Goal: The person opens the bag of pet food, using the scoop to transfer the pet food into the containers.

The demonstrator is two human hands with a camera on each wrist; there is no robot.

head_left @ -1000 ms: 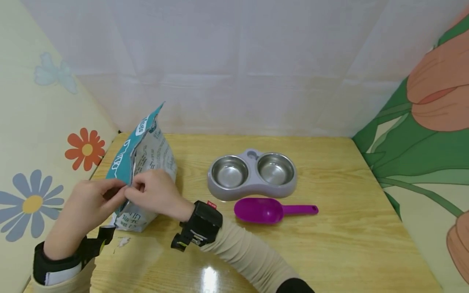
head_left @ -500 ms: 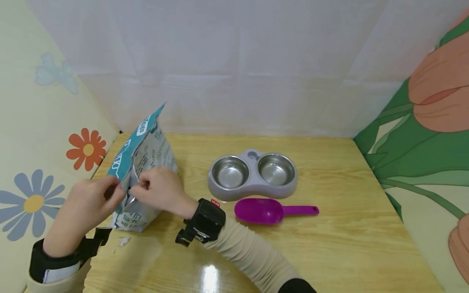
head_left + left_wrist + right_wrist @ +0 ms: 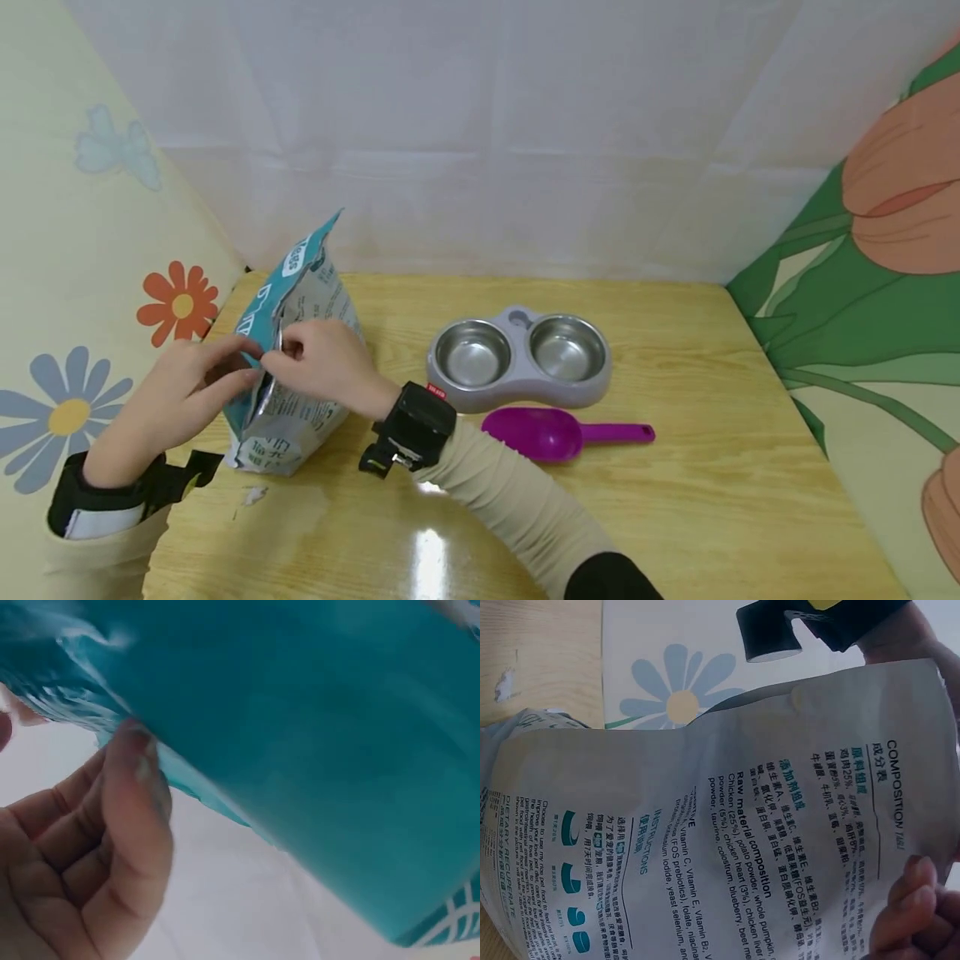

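Observation:
A teal and white pet food bag [image 3: 292, 367] stands upright at the table's left. My left hand [image 3: 191, 387] pinches the teal front panel at the bag's top edge. My right hand [image 3: 318, 362] pinches the white printed back panel just opposite. In the left wrist view the teal panel [image 3: 315, 742] fills the frame, with my fingers [image 3: 112, 825] curled on its edge. The right wrist view shows the printed back of the bag [image 3: 727, 832] and my fingertips [image 3: 911, 915] at its rim.
A grey double bowl stand [image 3: 517, 360] with two steel bowls sits mid-table. A purple scoop [image 3: 558, 433] lies in front of it. Flower-patterned panels wall the left and right sides, a white sheet the back. A small white scrap [image 3: 251, 496] lies near the bag.
Both hands have slid up and away along the bag's top edge, still pinching it. The bag's mouth has parted slightly. The bowls and scoop have not moved.

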